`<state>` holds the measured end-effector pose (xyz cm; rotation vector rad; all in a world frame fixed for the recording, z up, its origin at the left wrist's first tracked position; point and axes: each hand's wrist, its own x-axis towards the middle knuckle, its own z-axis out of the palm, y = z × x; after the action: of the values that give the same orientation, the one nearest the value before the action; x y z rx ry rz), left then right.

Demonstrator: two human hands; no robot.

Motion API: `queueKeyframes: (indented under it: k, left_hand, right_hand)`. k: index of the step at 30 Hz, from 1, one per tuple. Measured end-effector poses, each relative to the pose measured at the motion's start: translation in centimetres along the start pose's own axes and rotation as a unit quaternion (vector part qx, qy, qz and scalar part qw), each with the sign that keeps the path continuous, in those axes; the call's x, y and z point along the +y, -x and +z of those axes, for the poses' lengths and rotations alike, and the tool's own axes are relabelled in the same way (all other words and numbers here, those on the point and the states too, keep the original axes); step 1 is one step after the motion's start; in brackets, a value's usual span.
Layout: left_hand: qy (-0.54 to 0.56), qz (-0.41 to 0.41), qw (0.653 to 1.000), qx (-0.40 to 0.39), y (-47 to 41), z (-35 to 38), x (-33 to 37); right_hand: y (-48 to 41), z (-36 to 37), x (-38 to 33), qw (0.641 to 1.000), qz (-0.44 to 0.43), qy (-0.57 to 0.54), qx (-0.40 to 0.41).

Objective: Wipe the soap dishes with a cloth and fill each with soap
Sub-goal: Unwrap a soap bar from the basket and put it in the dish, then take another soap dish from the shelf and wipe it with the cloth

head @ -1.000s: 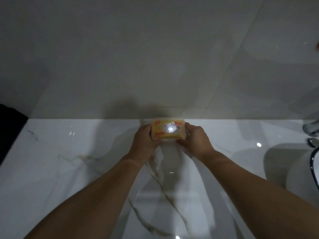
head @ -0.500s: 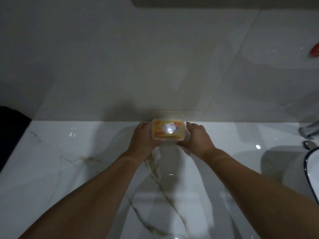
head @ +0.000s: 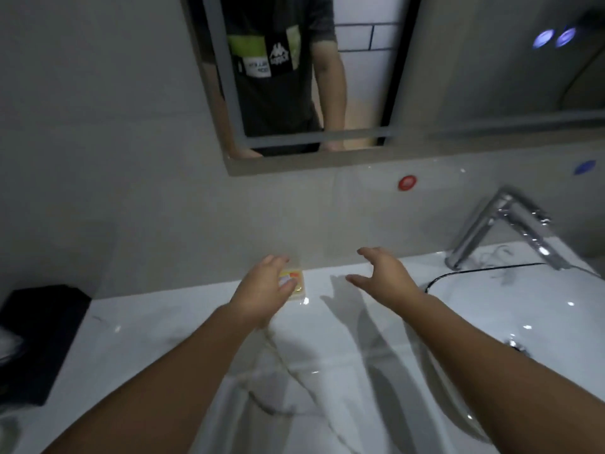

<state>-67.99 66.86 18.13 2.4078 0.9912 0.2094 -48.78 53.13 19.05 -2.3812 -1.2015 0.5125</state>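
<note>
White marble counter against grey tiled wall. Mirror above. Chrome tap over white basin at right. Black object at left edge. Red dot on wall.

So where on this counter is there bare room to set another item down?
The countertop is bare between the black box at its left end and the soap packet by the wall, and nearer the front edge. Right of the right hand, the basin and faucet crowd it.

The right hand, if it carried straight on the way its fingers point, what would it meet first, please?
Probably the tiled wall behind the countertop. The right hand is open, fingers aimed forward and slightly left, clear of the soap beside the left hand. Depth is uncertain.
</note>
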Motion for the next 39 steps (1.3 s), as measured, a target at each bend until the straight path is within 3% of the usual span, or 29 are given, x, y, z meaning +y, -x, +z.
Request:
queueKeyframes:
  k: [7, 17, 32, 39]
  left_hand:
    - [-0.002, 0.175, 0.984, -0.016, -1.0, 0.4, 11.0]
    - [0.032, 0.361, 0.926, -0.104, 2.1, 8.6, 27.5]
    - [-0.044, 0.474, 0.857, -0.198, 12.7, 24.8, 52.3]
    - [-0.054, 0.467, 0.852, -0.229, 16.9, 32.2, 62.8]
  right_hand:
    - [9.1, -9.5, 4.1, 0.991, 0.046, 0.038, 0.116]
    - [25.9, -16.8, 15.8, 0.948, 0.229, 0.086, 0.205]
    - [47.2, -22.5, 37.3, 0.890, 0.372, -0.003, 0.264]
    - [55.4, -25.7, 48.5, 0.869, 0.430, -0.032, 0.243]
